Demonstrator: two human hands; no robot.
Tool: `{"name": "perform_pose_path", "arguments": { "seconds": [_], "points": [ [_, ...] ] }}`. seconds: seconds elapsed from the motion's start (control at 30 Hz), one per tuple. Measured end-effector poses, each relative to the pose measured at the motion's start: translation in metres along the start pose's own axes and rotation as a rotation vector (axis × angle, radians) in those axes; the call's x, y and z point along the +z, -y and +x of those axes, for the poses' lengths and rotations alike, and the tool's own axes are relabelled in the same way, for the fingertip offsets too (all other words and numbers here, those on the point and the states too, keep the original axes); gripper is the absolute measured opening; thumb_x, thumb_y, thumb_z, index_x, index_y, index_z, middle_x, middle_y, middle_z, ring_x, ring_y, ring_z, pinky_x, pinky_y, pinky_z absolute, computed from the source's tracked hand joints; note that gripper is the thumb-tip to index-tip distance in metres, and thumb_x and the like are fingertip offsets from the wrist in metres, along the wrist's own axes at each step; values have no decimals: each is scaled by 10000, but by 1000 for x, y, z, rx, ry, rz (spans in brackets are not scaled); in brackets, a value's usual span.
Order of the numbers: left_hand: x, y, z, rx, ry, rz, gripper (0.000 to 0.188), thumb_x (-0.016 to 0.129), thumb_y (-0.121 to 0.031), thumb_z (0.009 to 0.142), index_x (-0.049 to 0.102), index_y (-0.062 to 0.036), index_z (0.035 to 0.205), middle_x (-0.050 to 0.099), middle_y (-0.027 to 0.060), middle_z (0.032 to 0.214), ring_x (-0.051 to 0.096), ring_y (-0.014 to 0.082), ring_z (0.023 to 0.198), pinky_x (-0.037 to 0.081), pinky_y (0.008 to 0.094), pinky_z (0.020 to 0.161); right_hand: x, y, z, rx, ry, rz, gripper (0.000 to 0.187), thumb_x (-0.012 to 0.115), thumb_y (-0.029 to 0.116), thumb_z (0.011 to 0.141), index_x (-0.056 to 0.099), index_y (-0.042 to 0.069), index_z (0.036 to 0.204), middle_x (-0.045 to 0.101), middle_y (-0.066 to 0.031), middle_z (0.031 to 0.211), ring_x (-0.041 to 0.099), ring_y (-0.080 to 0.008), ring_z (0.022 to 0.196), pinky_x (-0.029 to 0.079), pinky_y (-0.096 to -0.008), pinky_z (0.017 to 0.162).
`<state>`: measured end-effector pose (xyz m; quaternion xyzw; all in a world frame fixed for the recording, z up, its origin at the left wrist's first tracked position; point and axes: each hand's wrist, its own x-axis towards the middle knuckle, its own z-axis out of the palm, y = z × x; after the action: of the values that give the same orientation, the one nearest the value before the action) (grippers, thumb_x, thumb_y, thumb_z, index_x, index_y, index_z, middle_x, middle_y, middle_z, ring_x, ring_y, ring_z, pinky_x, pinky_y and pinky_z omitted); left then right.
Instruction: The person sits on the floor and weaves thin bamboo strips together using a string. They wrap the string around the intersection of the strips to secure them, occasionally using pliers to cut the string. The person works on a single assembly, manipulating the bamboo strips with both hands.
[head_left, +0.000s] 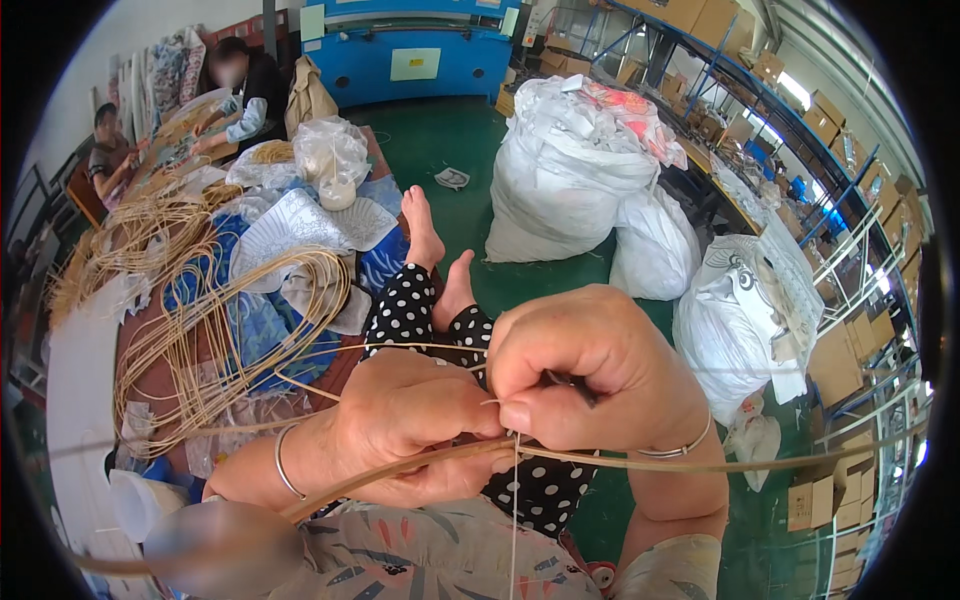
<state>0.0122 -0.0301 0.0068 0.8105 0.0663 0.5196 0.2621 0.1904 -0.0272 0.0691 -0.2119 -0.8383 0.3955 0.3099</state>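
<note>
White thread pinched in right hand; left hand grips tan cane strip.

Cane strip at the left hand is coloured tan | thread below both hands is coloured white | trousers beyond the left hand are dotted white on black | shirt below it is printed with grey and red leaves on beige | floor beyond the right hand is coloured green

Right hand: beyond, I could steer over green floor, short of bulging white sack; bodyward, curved tan cane strip, thin white thread bar me. Left hand: looped tan canes obstruct leftward.
</note>
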Motion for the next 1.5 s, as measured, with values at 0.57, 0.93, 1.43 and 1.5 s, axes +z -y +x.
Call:
{"name": "perform_pose_path", "arguments": {
  "seconds": [0.57, 0.93, 1.43, 1.5],
  "points": [
    [-14, -4, 9, 52, 66, 265, 86, 637, -77, 706, 602, -44, 778, 576, 50, 598, 537, 197, 444, 386, 289, 383, 2, -24, -25, 14, -627, 139, 27, 568, 14, 761, 580, 6, 784, 570, -38, 661, 495, -62, 560, 373, -189, 476],
    [-4, 25, 18, 144, -54, 577, 75, 614, -76, 754, 577, -37, 806, 591, 68, 658, 558, 212, 526, 427, 300, 472, 73, -23, -31, -42, -534, 1060, 365, 504, 380, 860, 575, 37, 755, 541, -53, 613, 485, -117, 494, 348, -241, 435],
    [-6, -39, 25, 295, -29, 247, 137, 641, -59, 666, 598, 9, 776, 576, 70, 613, 533, 153, 433, 404, 245, 363, 61, 5, -40, -336, -681, -535, 223, 653, 259, 757, 612, 43, 794, 594, -88, 695, 560, -221, 542, 429, -281, 464],
    [-4, -31, 26, 329, -4, 267, 181, 639, -12, 647, 612, 17, 824, 600, 84, 665, 571, 166, 483, 439, 248, 390, 56, 13, -46, -160, -554, -494, 122, 681, 92, 652, 605, 56, 739, 584, -63, 682, 574, -234, 595, 458, -296, 523]
  ]
}}
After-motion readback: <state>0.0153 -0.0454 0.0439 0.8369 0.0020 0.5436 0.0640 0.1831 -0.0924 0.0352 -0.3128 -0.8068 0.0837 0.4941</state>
